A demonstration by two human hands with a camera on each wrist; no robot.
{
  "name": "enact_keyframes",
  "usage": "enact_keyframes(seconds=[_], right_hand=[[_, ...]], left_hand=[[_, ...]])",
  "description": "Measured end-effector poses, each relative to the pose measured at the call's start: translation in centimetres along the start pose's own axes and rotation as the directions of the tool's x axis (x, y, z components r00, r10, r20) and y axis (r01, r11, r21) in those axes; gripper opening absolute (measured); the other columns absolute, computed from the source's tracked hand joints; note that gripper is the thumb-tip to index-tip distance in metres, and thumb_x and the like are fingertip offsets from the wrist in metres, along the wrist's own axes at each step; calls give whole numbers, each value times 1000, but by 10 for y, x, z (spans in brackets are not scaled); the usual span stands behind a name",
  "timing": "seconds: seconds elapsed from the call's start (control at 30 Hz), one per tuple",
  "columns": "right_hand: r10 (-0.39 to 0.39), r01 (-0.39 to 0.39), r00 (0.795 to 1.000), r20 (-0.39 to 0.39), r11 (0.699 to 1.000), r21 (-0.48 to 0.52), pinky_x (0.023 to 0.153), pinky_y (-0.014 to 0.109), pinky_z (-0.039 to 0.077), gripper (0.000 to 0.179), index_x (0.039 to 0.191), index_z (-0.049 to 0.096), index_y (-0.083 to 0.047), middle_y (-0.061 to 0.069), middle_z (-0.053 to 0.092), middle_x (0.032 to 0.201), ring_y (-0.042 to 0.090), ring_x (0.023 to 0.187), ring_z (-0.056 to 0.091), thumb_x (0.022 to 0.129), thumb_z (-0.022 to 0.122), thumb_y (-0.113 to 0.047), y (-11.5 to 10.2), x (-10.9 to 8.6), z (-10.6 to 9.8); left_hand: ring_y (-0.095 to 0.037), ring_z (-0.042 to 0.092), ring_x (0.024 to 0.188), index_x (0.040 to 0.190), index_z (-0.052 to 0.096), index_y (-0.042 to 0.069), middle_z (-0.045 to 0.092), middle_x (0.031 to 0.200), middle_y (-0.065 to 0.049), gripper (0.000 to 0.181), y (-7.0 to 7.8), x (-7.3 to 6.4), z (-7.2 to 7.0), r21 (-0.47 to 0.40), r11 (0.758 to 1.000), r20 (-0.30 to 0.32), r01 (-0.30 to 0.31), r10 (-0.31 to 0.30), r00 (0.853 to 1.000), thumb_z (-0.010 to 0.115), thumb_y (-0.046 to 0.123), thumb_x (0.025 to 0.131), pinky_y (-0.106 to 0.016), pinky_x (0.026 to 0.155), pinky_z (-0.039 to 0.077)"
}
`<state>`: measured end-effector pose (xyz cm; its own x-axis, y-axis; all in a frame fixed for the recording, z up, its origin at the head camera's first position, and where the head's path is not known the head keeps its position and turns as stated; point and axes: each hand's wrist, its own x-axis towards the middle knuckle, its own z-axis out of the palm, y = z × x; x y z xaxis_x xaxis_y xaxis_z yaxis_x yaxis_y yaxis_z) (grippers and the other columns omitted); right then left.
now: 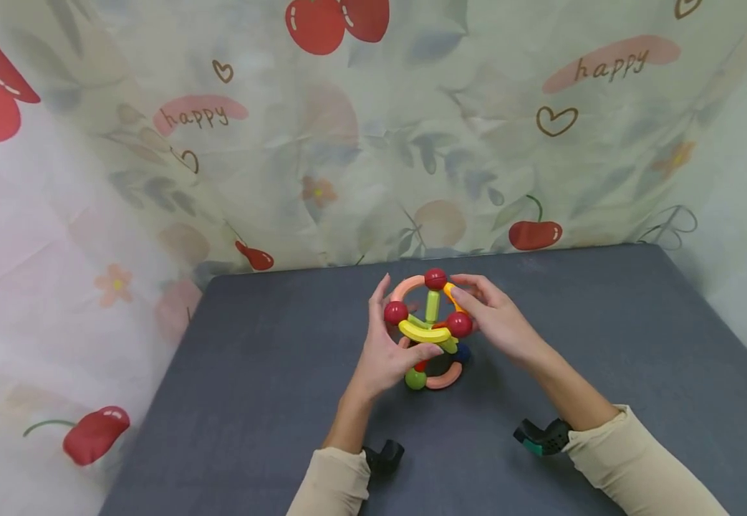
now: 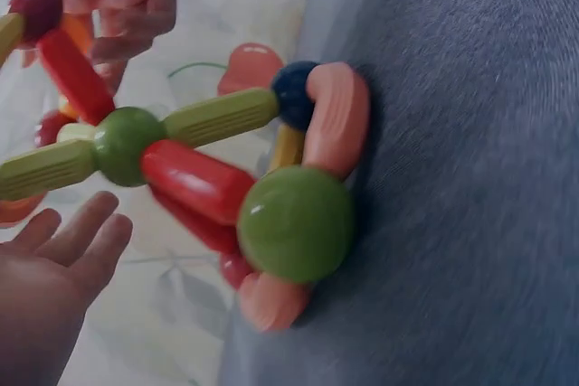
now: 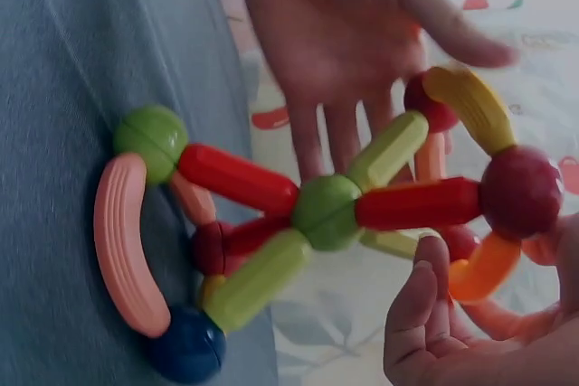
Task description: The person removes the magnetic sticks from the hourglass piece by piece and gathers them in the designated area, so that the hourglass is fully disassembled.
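Observation:
A toy of coloured balls and rods [image 1: 432, 308] stands upright on the table, narrow at its green middle ball [image 3: 326, 212]. My right hand [image 1: 502, 319] pinches the orange curved rod [image 3: 488, 270] of the upper ring, close to a red ball [image 3: 522, 192]. On the other side, my left hand [image 1: 386, 358] is spread beside the ring, with its thumb under the yellow curved rod [image 1: 425, 332]. The lower ring rests on the table with a large green ball [image 2: 297, 223], a blue ball [image 3: 187, 344] and pink curved rods [image 3: 121, 243].
The dark grey table [image 1: 270, 401] ends at a patterned cloth [image 1: 373, 158] hanging behind it. More cloth hangs at the left and right. A black wrist device [image 1: 543, 436] sits at the right cuff, another [image 1: 386, 456] at the left.

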<state>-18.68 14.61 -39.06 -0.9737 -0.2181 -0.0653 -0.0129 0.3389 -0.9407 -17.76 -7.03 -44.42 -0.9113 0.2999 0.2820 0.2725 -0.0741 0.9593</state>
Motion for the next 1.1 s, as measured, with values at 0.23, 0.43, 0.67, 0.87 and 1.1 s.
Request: enact_keyframes(seconds=[0.23,0.43,0.67,0.87,1.1], right_hand=[[6,-5,999,-41,1000,28,85,29,51,47,151,40,-12,22,58,127,24,105,59,108,47,-29,-2,0,11],[27,-26,998,-54,999,20,88,32,47,46,151,38,-12,20,54,126,29,109,55,107,43,-25,-5,0,15],[17,-25,993,-119,997,-67,86,34,45,44,149,38,-12,18,50,137,31,113,52,108,39,-28,-6,0,16],[-51,27,987,-153,988,-151,70,32,44,41,145,45,-14,17,54,128,29,86,53,109,42,-32,-7,1,11],[-130,96,984,-124,964,-250,53,32,42,38,142,54,-18,17,54,85,23,51,44,109,45,-33,-5,7,0]], left_hand=[[-37,50,142,157,15,29,32,160,-4,107,-6,5,8,-116,991,-5,-60,60,998,84,47,77,-40,104,54],[-38,55,137,155,21,24,40,155,-5,104,-8,5,9,-140,986,-14,-92,91,996,86,43,76,-34,101,56],[-30,59,135,153,22,24,43,153,-7,100,-7,5,10,-107,989,-23,-103,101,995,87,38,78,-33,102,55],[-30,61,133,152,24,23,48,150,-7,98,-9,7,11,-101,988,-35,-116,114,993,87,36,79,-34,101,56],[-28,61,132,152,24,23,49,148,-7,97,-11,5,11,-96,989,-48,-110,106,993,87,34,79,-35,99,57]])
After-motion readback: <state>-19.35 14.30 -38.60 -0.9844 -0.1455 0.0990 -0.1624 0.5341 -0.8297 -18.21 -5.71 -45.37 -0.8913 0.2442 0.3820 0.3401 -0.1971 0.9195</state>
